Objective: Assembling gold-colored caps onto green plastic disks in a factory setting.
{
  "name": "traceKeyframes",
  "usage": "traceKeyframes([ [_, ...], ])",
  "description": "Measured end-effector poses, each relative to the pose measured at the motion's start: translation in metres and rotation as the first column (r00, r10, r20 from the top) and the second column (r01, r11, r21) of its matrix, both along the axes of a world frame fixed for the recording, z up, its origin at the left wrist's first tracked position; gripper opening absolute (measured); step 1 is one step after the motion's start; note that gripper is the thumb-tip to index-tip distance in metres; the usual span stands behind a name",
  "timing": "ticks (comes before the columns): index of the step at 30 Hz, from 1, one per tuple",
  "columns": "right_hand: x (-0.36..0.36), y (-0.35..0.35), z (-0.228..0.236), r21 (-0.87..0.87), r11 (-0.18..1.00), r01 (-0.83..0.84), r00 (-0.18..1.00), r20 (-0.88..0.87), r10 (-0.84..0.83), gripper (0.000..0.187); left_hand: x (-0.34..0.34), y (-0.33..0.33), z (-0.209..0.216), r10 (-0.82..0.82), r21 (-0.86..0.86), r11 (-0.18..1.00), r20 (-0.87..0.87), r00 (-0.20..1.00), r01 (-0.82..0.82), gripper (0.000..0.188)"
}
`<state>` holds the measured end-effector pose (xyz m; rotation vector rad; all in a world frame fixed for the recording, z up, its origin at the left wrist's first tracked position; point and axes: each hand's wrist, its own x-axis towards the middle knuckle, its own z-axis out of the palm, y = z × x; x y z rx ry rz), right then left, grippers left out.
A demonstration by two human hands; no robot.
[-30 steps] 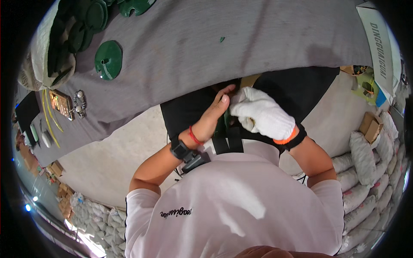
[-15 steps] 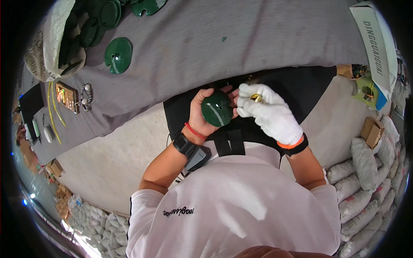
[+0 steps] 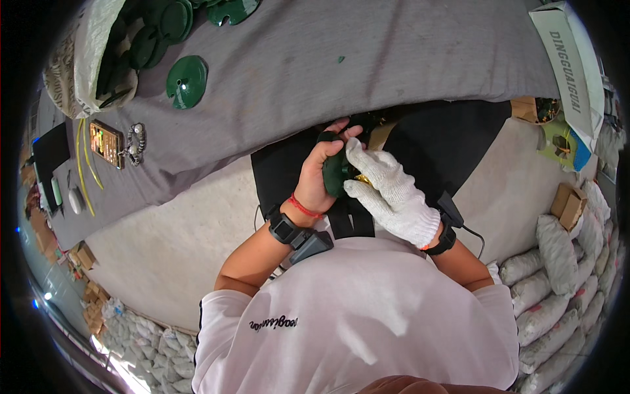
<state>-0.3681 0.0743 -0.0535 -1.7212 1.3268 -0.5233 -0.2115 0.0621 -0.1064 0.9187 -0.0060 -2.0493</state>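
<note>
My bare left hand [image 3: 312, 176] grips a glossy dark green disc [image 3: 333, 173] over my lap, its thumb bent over the upper edge. The disc now stands nearly edge-on to my view. My right hand [image 3: 396, 197], in a white knitted glove, is closed around a small shiny gold-coloured part [image 3: 361, 178]. That part is up against the disc's right face, mostly covered by the glove's thumb and fingers. Whether it sits in the disc's hole cannot be seen. A similar green disc [image 3: 187, 82] with a small centre hole and an edge notch lies on the grey cloth.
A white woven sack [image 3: 92, 59] spills more green discs at the far left of the cloth-covered table [image 3: 394, 52]. Near it lie a phone [image 3: 106, 144], a beaded bracelet [image 3: 135, 146] and yellow strips [image 3: 82, 171]. A white box [image 3: 567, 69] stands far right; filled sacks [image 3: 531, 289] are stacked lower right.
The left hand has tilted the green disc from facing me to nearly edge-on. The right hand has moved left and brought the gold-coloured part against the disc.
</note>
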Motion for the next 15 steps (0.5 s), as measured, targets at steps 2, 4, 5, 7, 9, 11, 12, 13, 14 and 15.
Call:
traceKeyframes([
  [2,-0.001,0.002,0.002,0.2,0.974,0.108,0.986,0.107,-0.131,0.05,-0.002,-0.002,0.002,0.002,0.048,0.999,-0.001,1.0,-0.002,0.063],
  [4,-0.003,0.005,-0.005,0.171,0.976,0.134,0.972,0.17,-0.163,0.048,-0.003,-0.001,0.003,-0.018,0.035,0.999,0.001,1.0,0.017,0.064],
  [5,-0.004,0.006,-0.007,0.142,0.976,0.162,0.953,0.233,-0.192,0.046,-0.003,-0.001,0.004,-0.036,0.021,0.999,0.004,0.999,0.036,0.064],
  [7,-0.008,0.003,-0.006,0.124,0.988,0.094,0.972,0.202,-0.118,0.045,0.0,-0.002,0.002,-0.078,-0.031,0.997,-0.008,0.997,0.078,0.063],
  [9,-0.008,-0.002,-0.002,0.038,0.999,0.008,0.99,0.139,-0.014,0.039,0.0,-0.003,0.003,-0.128,-0.1,0.987,0.018,0.992,0.129,0.062],
  [11,-0.008,-0.014,0.004,0.013,0.992,-0.122,0.991,0.049,0.122,0.037,0.002,-0.003,0.0,-0.152,-0.092,0.984,0.005,0.988,0.152,0.062],
  [12,-0.008,-0.017,0.005,-0.001,0.968,-0.252,0.967,-0.045,0.251,0.035,0.002,-0.002,-0.001,-0.178,-0.086,0.981,-0.009,0.984,0.177,0.063],
  [13,-0.006,-0.017,0.002,-0.023,0.949,-0.314,0.942,-0.136,0.308,0.033,0.002,-0.003,-0.002,-0.178,-0.083,0.981,-0.01,0.984,0.176,0.063],
  [14,-0.007,-0.018,0.001,-0.019,0.949,-0.314,0.941,-0.135,0.309,0.033,0.002,-0.004,-0.002,-0.188,-0.055,0.981,-0.03,0.982,0.187,0.066],
  [15,-0.009,-0.019,0.0,-0.003,0.95,-0.311,0.945,-0.11,0.309,0.035,0.002,-0.005,-0.002,-0.198,-0.027,0.98,-0.051,0.979,0.197,0.07],
])
